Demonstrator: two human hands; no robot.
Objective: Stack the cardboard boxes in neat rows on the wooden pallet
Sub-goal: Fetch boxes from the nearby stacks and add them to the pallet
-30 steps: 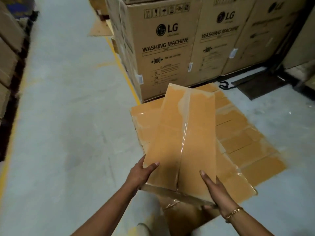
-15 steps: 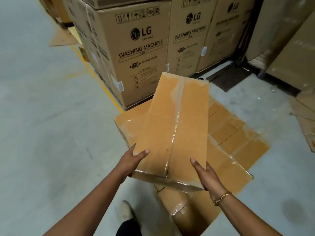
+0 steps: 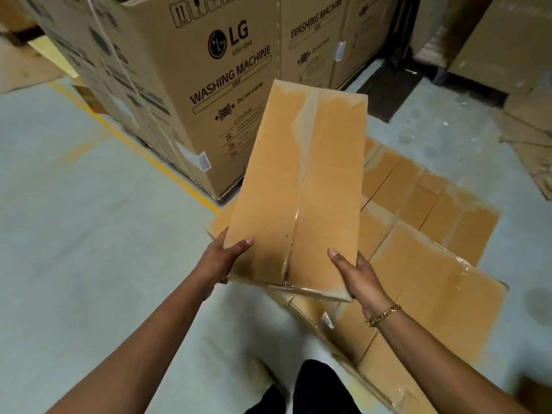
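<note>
Cardboard, tan and sealed down its middle with clear tape, makes up the long box (image 3: 301, 186) that both hands hold by its near end, its far end raised and pointing away from the person. At the near left corner the left hand (image 3: 222, 258) grips with the thumb laid on the top face and the fingers curled underneath. At the near right corner the right hand (image 3: 358, 276) does the same, thumb on top and fingers wrapped round the edge, a gold chain bracelet (image 3: 383, 315) on that wrist. The box is in the air above a low layer of similar taped boxes (image 3: 433, 264) lying flat side by side; whatever they rest on is hidden beneath them. Just beyond the layer stand large brown cartons (image 3: 191, 85) printed "LG WASHING MACHINE". A yellow line (image 3: 134, 144) runs across the grey concrete floor (image 3: 74, 234) along the cartons' base. Loose flattened cardboard (image 3: 531, 138) lies at the right edge, and a dark mat (image 3: 391, 94) lies near the cartons.
</note>
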